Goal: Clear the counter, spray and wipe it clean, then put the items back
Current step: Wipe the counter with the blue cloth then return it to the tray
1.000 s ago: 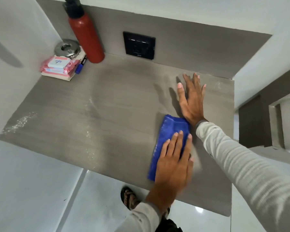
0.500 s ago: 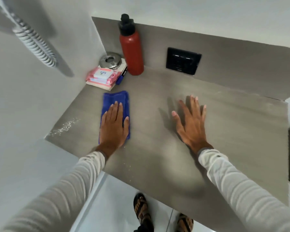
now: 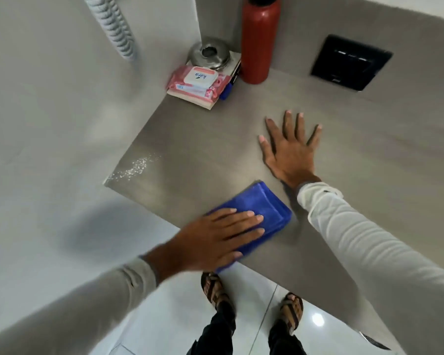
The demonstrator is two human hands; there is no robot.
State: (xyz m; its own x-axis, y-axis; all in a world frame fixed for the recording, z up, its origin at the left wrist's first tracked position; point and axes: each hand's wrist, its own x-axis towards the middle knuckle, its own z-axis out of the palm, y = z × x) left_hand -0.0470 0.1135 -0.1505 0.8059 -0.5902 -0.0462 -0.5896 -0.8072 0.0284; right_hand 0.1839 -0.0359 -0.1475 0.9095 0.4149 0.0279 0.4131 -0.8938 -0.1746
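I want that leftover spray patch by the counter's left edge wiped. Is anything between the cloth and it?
Nothing visible. The blue cloth under the left hand has bare counter up to the droplets; the wipes pack sits farther back.

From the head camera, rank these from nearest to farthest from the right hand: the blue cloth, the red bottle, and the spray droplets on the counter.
From the right hand, flat on the counter:
1. Blue cloth, just below it at the front edge, under the left hand.
2. Red bottle, at the back wall.
3. Spray droplets, at the far left edge.
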